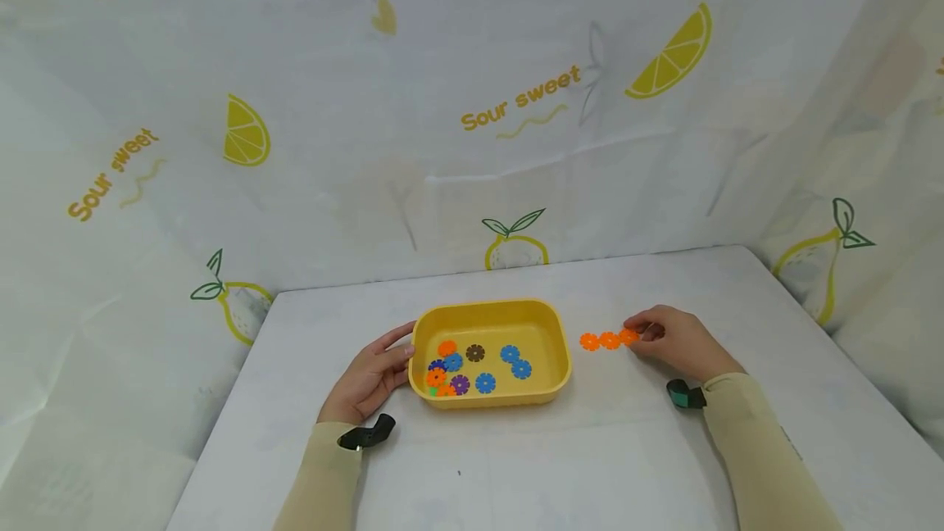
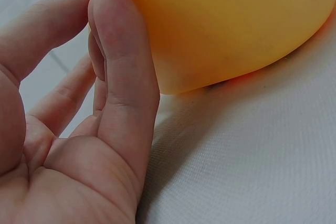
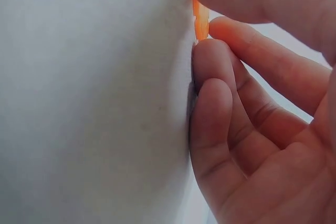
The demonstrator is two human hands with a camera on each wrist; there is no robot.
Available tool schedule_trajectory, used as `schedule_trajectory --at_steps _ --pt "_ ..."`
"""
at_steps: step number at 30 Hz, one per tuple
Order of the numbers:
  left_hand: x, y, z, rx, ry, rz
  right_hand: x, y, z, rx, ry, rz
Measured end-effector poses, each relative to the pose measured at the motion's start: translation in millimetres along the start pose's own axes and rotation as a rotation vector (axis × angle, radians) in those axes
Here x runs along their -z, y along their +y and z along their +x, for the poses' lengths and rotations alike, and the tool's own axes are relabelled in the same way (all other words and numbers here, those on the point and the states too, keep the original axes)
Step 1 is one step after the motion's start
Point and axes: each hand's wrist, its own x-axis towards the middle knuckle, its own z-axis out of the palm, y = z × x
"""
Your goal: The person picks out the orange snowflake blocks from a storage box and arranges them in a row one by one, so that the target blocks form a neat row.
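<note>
"Sour sweet" could be read twice on the cloth (image 1: 324, 88), at twelve o'clock and at ten o'clock from the tray (image 1: 490, 402); lemon slices (image 1: 673, 56) were printed around the words. Blue, purple, brown and orange discs (image 1: 485, 383) were held in the tray, gathered mostly toward its seven to eight o'clock side (a scrap of green was half hidden among them). The tray's nine o'clock edge was gripped between the thumb and fingers of the left hand (image 1: 372, 375). Black devices (image 1: 367, 433) were worn at both cream sleeves (image 1: 320, 474).

The orange row, three notched discs end to end (image 1: 610, 340), was placed just beside the tray, at three o'clock. Its long axis was laid from nine toward three o'clock, tipped slightly upward; its nine o'clock end was pointed at the tray. The other end was pinched by the right hand (image 1: 678, 342), and was partly covered by the fingers.
</note>
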Motion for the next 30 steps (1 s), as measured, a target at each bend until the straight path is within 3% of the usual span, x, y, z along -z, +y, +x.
schedule_trajectory --at_steps 4,8,11,15,19,23,30 --pt "3.2 -0.4 0.0 -0.009 0.02 -0.017 0.5 -1.6 5.7 0.027 0.015 -0.01" --pt "3.2 -1.1 2.5 -0.011 -0.009 -0.015 1.5 -12.9 9.7 0.06 0.039 -0.023" --pt "4.0 -1.6 3.4 -0.011 -0.02 -0.016 0.0 -37.4 18.6 0.109 0.037 -0.021" --pt "6.0 -1.3 2.8 -0.015 0.002 -0.014 -7.5 -87.3 39.8 0.201 0.011 -0.024" --pt "6.7 0.3 4.6 -0.025 -0.001 0.004 -22.2 -140.9 61.2 0.297 -0.067 -0.051" --pt "7.2 1.8 7.7 -0.036 -0.006 0.014 -47.6 -184.8 78.3 0.374 -0.195 -0.079" --pt "7.8 0.6 9.1 -0.043 -0.037 0.016 -94.9 -221.4 98.2 0.429 -0.324 -0.151"
